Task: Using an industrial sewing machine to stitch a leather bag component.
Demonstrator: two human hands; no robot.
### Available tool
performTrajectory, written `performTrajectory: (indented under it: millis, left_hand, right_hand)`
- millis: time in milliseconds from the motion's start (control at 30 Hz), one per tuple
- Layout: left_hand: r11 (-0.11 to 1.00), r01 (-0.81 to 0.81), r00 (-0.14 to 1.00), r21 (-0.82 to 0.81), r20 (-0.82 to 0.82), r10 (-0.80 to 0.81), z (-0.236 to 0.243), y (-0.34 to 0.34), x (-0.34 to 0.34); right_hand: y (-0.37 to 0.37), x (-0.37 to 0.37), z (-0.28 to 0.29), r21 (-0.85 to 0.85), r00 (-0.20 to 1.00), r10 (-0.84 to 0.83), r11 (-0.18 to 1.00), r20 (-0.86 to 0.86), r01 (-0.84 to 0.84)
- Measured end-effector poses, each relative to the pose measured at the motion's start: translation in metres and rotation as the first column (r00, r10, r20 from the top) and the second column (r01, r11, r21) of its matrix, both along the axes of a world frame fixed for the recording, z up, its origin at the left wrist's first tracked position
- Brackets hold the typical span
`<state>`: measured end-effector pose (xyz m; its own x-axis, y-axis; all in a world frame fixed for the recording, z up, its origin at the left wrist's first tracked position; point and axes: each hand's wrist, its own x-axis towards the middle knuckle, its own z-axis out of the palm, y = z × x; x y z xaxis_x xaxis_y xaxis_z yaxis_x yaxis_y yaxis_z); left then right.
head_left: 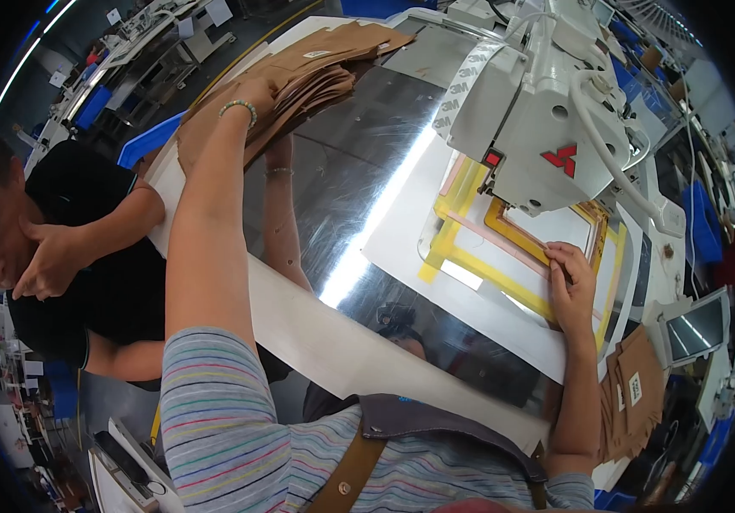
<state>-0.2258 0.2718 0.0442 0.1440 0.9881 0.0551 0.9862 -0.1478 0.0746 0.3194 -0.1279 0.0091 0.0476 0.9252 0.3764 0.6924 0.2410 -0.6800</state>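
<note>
Shiny metal tops the table (359, 175), with the white machine (525, 128) over its right part. On the machine's near side, the right hand (572, 286) has its fingertips on the near edge of the yellow-brown frame (499, 224); I cannot tell whether they pinch it. That frame lies just beyond the hand, partly under the machine, bordered by yellow tape (504, 272). Well left of the machine, the left hand (253, 92) touches a pile of brown pieces (324, 56), its fingers too hidden to tell whether they grip one. Nearer than the machine, to its right, are a second pile (638, 385) and a screen (695, 329). Far left of the machine, a co-worker (94, 188) holds a hand to the chin.
</note>
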Motion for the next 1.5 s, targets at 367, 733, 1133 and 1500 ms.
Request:
performTrajectory:
  millis: [367,733,1133,1500]
  left_hand:
    - [0.953,-0.238,0.858,0.187,0.500,0.116,-0.033,0.140,-0.060]
    - [0.959,-0.216,0.971,-0.184,-0.139,0.192,0.006,-0.038,-0.100]
    - [0.860,-0.418,0.904,0.292,0.044,0.425,-0.019,-0.048,-0.092]
    - [0.514,0.158,0.906,0.843,-0.331,0.265,0.206,-0.052,-0.075]
  right_hand:
    - [0.000,-0.001,0.002,-0.009,0.999,0.006,1.000,0.032,-0.006]
    - [0.000,0.002,0.001,-0.035,1.000,0.030,0.999,-0.007,-0.030]
    - [0.000,0.008,-0.007,-0.008,0.999,0.049,0.999,0.001,-0.049]
    - [-0.021,-0.054,0.065,0.264,0.921,0.067,0.948,0.383,-0.178]
